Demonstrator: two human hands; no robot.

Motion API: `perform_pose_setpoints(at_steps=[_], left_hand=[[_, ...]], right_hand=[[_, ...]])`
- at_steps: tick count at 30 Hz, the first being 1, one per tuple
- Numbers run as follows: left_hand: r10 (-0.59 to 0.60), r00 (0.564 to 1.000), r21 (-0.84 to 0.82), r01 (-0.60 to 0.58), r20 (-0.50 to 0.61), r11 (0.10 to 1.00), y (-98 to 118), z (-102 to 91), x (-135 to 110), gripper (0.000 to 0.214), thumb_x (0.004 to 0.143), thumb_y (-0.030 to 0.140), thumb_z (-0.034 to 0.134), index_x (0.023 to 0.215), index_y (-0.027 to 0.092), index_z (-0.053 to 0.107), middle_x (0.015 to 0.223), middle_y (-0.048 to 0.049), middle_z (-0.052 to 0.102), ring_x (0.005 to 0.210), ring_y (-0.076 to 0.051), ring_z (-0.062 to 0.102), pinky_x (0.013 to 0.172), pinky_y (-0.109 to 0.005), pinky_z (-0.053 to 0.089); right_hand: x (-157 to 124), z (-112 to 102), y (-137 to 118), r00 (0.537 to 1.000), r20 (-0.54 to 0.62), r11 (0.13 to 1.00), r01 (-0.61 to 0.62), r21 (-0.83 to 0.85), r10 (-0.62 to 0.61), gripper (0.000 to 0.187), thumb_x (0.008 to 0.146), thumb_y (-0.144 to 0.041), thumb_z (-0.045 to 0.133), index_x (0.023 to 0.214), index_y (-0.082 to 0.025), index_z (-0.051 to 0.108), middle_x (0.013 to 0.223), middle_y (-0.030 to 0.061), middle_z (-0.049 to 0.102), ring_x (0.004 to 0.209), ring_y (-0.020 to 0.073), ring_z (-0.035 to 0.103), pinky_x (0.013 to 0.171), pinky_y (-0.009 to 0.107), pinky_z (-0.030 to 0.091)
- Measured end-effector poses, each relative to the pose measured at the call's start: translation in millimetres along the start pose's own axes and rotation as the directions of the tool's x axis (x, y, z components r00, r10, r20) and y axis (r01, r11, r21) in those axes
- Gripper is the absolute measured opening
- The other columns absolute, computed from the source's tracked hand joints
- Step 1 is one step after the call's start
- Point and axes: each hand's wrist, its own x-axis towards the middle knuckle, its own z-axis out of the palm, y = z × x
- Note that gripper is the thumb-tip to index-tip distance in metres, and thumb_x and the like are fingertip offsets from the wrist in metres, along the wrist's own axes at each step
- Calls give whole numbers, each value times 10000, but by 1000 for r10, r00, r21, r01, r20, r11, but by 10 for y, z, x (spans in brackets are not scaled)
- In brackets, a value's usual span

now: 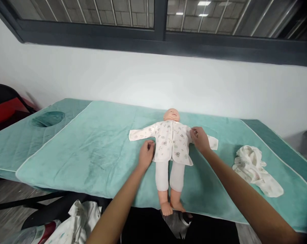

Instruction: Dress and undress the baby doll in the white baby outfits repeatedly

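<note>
At the left of the frame, the green bed (92, 135) has a face hole (49, 119); near the centre, the left hand (146, 154) curls loosely beside the jacket (166, 144) on the doll (171, 115), lying face-up in the lower middle. Right of it, the right hand's (200, 139) bent fingers touch the sleeve, whether pinching I cannot tell, and crumpled clothing (252, 166) lies lower right.

The jacket (167, 142) at centre is white with small, scattered dark prints, above plain white trousers (162, 176). Sea-green covers the bed (87, 142); the window frame (92, 35) up top is charcoal.
</note>
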Motion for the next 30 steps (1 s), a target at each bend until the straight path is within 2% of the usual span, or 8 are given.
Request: perform_pose_setpoints(at_steps=[4,6,9,11,15,20,26,30], left_hand=[[161,981,316,-119,-109,941,-141,-361,296,355,935,333,487,1244,176,565,1324,-153,572,1258,-265,522,1059,-423,416],[190,981,501,-186,44,845,-256,-576,458,494,912,378,538,1371,201,499,1457,-154,497,1403,-313,384,1151,-494,298],[105,970,620,-221,218,753,-421,-787,662,501,943,448,473,1395,232,487,1446,-132,535,1369,-308,428,1169,-521,234],[90,969,655,-223,231,722,-491,-829,761,480,964,452,416,1384,235,500,1423,-123,561,1328,-297,470,1157,-508,249],[94,989,722,-150,118,676,-519,-775,860,552,961,403,404,1456,160,427,1411,-172,560,1285,-331,502,1101,-505,315],[109,994,778,-66,-3,625,-453,-726,804,538,940,260,398,1464,145,419,1397,-171,565,1259,-341,504,1025,-477,373],[299,954,781,-182,-7,598,-480,-744,738,490,880,108,405,1349,149,540,1348,-158,592,1236,-319,509,1003,-450,367],[457,889,748,-324,31,579,-503,-732,697,379,892,106,418,1194,164,640,1254,-162,647,1176,-308,554,975,-452,376]], right_hand=[[-306,-281,691,993,-64,979,-112,-170,103,366,912,-471,449,1025,-179,641,995,128,638,921,261,570,832,401,451],[-352,-361,922,988,-47,968,-154,-197,147,420,912,-504,436,1017,-164,657,918,123,642,883,265,567,823,409,451],[-327,-372,1041,998,31,961,-39,-273,49,481,919,-546,449,1128,-170,664,1012,137,637,978,281,556,883,425,437],[-278,-341,1013,997,75,930,31,-366,-3,509,928,-569,462,1236,-203,634,1144,145,614,1053,294,535,903,434,429],[-171,-297,907,994,106,853,35,-521,24,519,952,-571,456,1340,-249,575,1287,137,582,1120,320,509,893,457,429],[-191,-315,810,998,56,850,49,-524,-23,514,968,-522,454,1375,-222,548,1338,151,574,1199,345,472,931,484,415],[-443,-300,492,975,-19,951,212,-224,-222,363,1004,-418,393,1091,-189,660,1156,147,657,1103,272,559,972,406,417],[-567,-120,166,993,69,996,92,20,-93,451,1002,-515,376,808,-200,635,826,79,669,784,203,597,747,314,428]])
